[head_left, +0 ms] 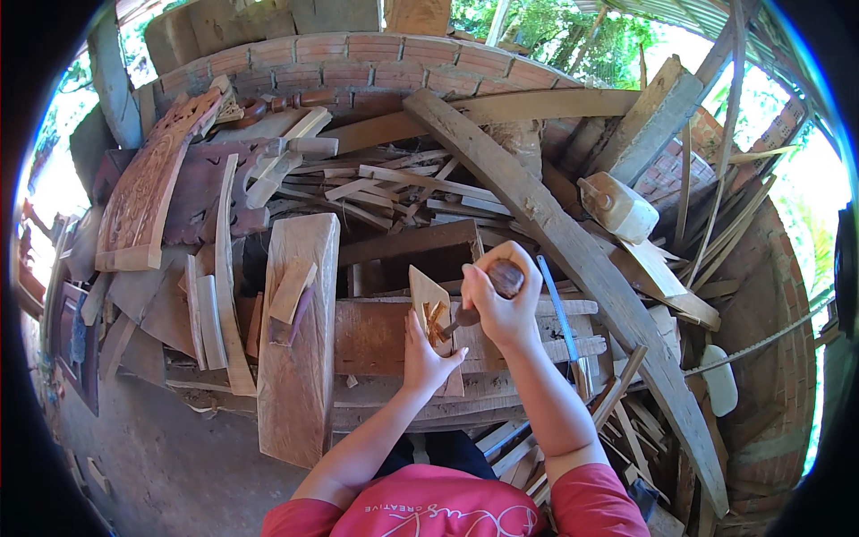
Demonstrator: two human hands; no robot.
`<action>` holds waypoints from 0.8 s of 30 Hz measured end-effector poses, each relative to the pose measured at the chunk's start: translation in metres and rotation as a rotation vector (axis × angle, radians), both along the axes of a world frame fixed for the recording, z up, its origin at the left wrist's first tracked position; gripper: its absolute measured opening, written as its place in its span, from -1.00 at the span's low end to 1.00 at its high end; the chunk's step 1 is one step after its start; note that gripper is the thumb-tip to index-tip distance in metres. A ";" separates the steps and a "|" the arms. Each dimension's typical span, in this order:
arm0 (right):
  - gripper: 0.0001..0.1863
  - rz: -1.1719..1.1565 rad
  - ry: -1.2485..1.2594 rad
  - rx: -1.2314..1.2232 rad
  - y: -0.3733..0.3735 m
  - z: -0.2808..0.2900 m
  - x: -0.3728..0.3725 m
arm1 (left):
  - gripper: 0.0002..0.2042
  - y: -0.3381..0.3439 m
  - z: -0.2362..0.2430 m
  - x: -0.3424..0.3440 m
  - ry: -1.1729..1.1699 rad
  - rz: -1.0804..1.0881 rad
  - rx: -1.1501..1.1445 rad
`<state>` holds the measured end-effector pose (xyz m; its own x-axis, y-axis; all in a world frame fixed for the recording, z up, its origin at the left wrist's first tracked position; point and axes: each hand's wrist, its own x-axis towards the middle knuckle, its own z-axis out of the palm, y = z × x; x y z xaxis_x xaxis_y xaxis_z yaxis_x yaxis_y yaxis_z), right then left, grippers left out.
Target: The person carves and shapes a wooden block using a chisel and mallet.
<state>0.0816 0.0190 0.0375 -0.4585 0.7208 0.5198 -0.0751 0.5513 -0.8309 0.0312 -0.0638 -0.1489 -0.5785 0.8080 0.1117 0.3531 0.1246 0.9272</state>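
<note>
My right hand (503, 300) is wrapped around a chisel whose rounded brown wooden handle (506, 278) shows above the fist. Its dark blade slants down to the left, and the tip meets a small pale wooden piece (431, 291) with a pointed top. Curled shavings (436, 320) lie on the face of that piece, by the blade. My left hand (428, 360) grips the piece from its left and lower side, with the thumb stretched toward the right. Both hands are above a wooden bench (380, 331) of rough planks; the lower part of the piece is partly hidden.
A thick board (300, 394) with small offcuts lies left of my hands. A blue-grey metal square (557, 309) is on the right, beside a long heavy beam (573, 228). Farther away are scrap wood, carved panels (148, 192), a plastic jug (619, 208) and a brick wall (371, 52).
</note>
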 end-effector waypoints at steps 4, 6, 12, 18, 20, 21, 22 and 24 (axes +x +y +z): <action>-0.81 -0.024 -0.016 -0.016 -0.001 -0.001 -0.007 | 0.09 -0.001 0.003 0.000 -0.002 0.004 0.004; -0.80 -0.021 -0.009 -0.010 -0.002 -0.003 -0.008 | 0.09 -0.001 0.001 0.000 -0.007 0.001 0.013; -0.77 -0.021 -0.001 -0.059 -0.002 0.001 -0.007 | 0.13 -0.002 0.007 0.003 0.193 0.039 -0.127; -0.58 -0.048 -0.232 -0.189 -0.004 0.028 0.013 | 0.02 0.009 0.072 -0.023 0.182 -0.267 0.398; -0.44 -0.147 -0.345 0.197 -0.001 0.032 0.021 | -0.15 0.027 0.113 -0.021 0.049 -0.389 0.565; -0.33 -0.135 -0.462 0.229 -0.004 0.038 0.024 | -0.28 0.033 0.122 -0.024 0.006 -0.403 0.528; -0.33 -0.147 -0.459 0.230 -0.001 0.037 0.030 | -0.41 0.039 0.136 -0.024 -0.041 -0.431 0.492; -0.19 -0.167 -0.469 0.435 0.007 0.028 0.042 | -0.66 0.042 0.154 -0.022 -0.077 -0.321 0.466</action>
<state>0.1233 0.0258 0.0658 -0.6073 0.5714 0.5520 0.3564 0.8169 -0.4535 0.0097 -0.0214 0.0056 -0.3330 0.8201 0.4653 0.2353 -0.4056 0.8832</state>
